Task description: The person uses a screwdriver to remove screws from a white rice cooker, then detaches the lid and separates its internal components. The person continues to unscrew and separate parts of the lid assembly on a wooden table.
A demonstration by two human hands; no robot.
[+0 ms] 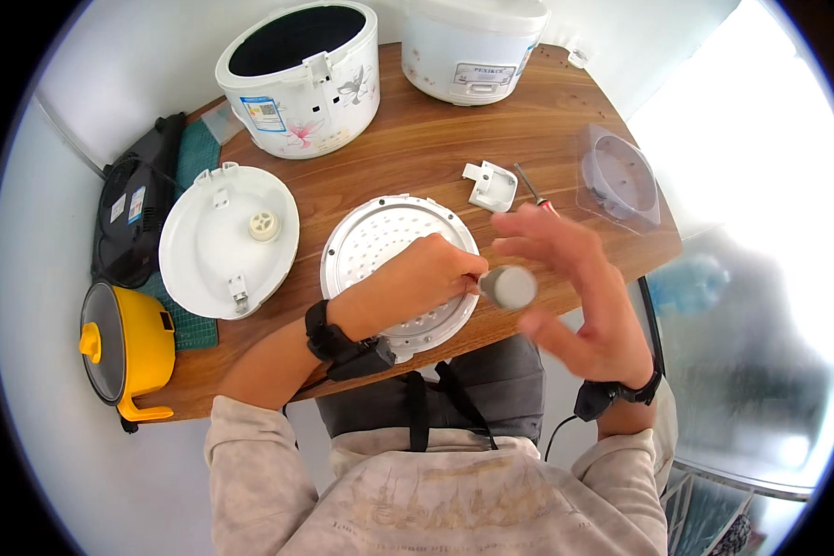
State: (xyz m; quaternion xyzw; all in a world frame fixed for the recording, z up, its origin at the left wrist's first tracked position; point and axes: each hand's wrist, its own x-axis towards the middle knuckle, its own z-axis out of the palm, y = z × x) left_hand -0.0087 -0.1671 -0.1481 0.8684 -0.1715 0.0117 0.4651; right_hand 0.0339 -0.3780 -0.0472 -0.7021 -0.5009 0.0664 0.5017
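Observation:
My left hand is closed, thumb and fingers pinching the narrow end of a small piece with a pale grey round face. It reaches across a round, perforated inner lid plate lying on the table. My right hand is open just right of the grey piece, its fingers apart and curved around the air. I see no contact between that hand and the piece. Beyond it lie a white plastic bracket and a screwdriver, whose red handle is partly hidden by my right fingers.
A white oval lid with a cream round cap lies left. Behind stand an open rice cooker body and a closed rice cooker. A clear plastic container, yellow pot, black appliance and green mat flank the wooden table.

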